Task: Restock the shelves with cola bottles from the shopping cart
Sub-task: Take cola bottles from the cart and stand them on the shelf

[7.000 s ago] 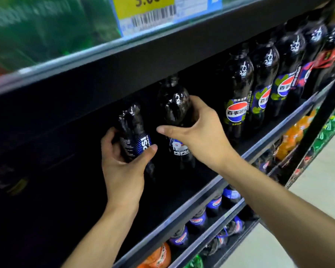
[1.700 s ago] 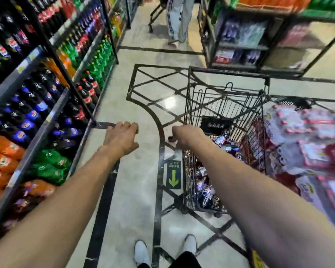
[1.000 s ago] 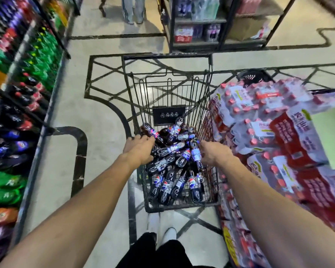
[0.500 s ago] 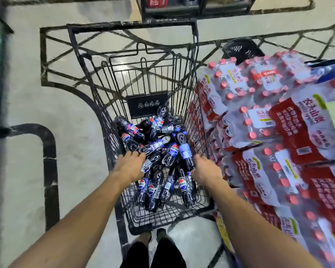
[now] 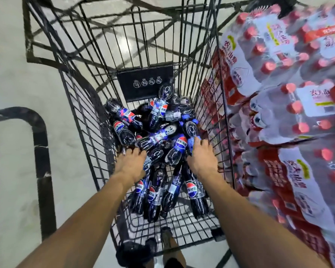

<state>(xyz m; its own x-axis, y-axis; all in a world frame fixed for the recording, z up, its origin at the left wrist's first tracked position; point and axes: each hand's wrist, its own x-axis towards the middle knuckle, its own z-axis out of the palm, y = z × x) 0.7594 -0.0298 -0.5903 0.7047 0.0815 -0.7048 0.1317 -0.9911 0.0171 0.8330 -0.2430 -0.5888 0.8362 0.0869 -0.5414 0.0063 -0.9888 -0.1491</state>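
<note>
cola bottles [image 5: 181, 143] lie heaped in the cart [image 5: 81, 105] | our left hand [image 5: 131, 165] and right hand [image 5: 200, 157] reach onto the heap to take one each — fingers bent over bottles, we cannot tell the grip

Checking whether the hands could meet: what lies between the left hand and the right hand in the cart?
Head view: cola bottles piled in the shopping cart fill the stretch between the left hand and the right hand.
</note>
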